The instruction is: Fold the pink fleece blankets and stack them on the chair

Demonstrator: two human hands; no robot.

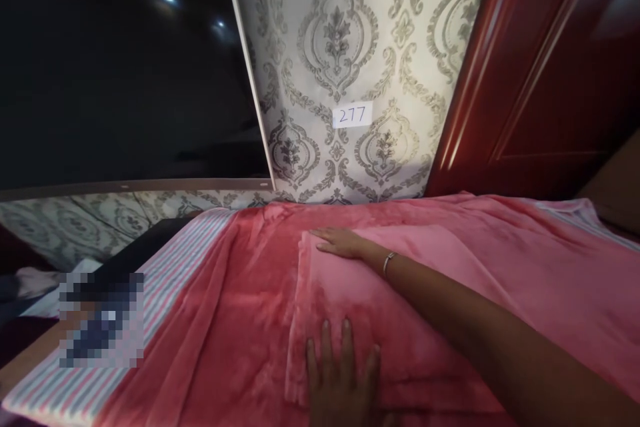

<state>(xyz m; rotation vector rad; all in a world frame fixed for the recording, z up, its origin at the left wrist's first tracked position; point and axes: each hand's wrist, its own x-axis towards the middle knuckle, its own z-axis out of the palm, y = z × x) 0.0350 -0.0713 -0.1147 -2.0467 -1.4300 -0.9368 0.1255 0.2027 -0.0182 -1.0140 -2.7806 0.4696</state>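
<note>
- From my head camera view I count two hands of one person, and no other person's hands are visible.
- The right hand (340,242) is open and lies flat with its fingers together, at 12 o'clock of the folded pink fleece blanket (345,320), and it grips nothing.
- The left hand (343,373) is also open, with its fingers a little spread, and presses on the blanket's near part at 6 o'clock; I cannot see any grip.
- The folded blanket lies near the middle of my view, on a darker red fleece blanket (200,327).
- Both hands are placed flat on the fold, so I judge they hold the layers down and keep them even; closed fingers would not press so widely.
- One thin silver bracelet (389,262) sits on the right wrist.
- I count two fleece layers and one striped sheet (165,293), which shows at 8 o'clock.
- At 12 o'clock, one paper label with "277" (353,115) is fixed on damask wallpaper (337,33).
- One red wooden door (505,73) stands at 1 o'clock, and one dark glossy panel (125,67) at 10 o'clock.
- One pixelated patch (100,320) at 8 o'clock hides what is under it, so I cannot tell this thing.
</note>
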